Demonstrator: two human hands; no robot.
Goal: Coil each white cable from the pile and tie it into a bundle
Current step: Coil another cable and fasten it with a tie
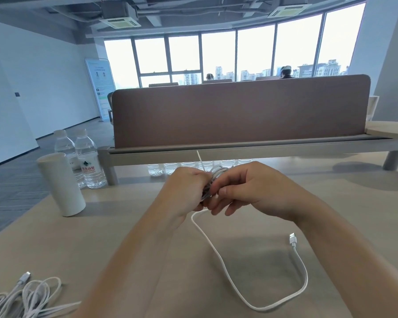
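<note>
Hands together, left hand [184,191] and right hand [260,191] clutch the coiled white cable [217,170]; capped water bottles [90,166] stand behind the white cylinder [60,184].

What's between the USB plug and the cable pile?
Between USB plug and pile, head view: the loose cable run and the left forearm.

bright window [218,56] backlight, soft shadows, wide-angle edge distortion.
</note>
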